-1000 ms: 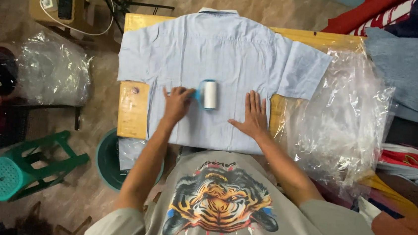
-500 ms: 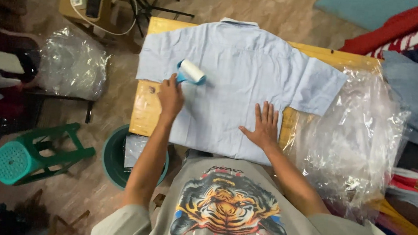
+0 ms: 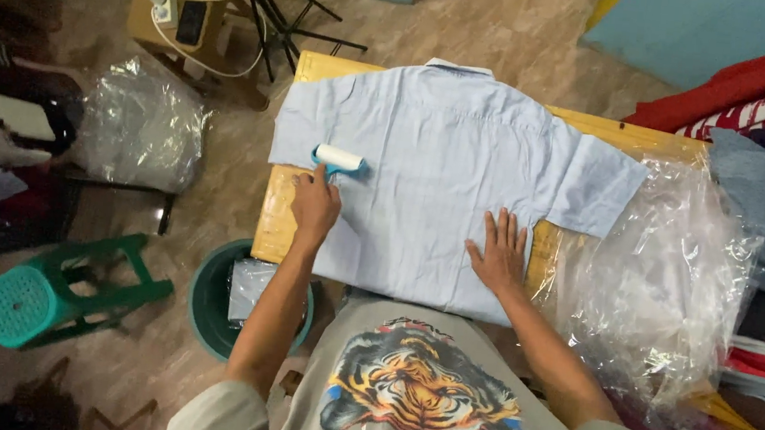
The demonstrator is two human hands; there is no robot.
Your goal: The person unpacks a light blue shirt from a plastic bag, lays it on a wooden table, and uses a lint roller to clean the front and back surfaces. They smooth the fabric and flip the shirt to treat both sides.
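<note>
Wooden bench (image 3: 274, 225) carries a pale blue shirt (image 3: 445, 170); left hand (image 3: 315, 208) fingers grip a lint roller (image 3: 339, 158) at nine o'clock, right hand (image 3: 498, 253) fingers splayed flat at five.

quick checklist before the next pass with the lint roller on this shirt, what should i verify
1. Grip on the roller: left hand holds the lint roller by its handle. Ok.
2. Roller on fabric: it sits on the light blue shirt, near one sleeve. Ok.
3. Shirt held down: right hand lies flat, fingers spread, near the hem. Ok.
4. Shirt spread flat on the wooden table: mostly smooth, but one sleeve hangs over the clear plastic bags. Not ok.
5. Roller sheet clean: too small to judge. Cannot tell.
</note>
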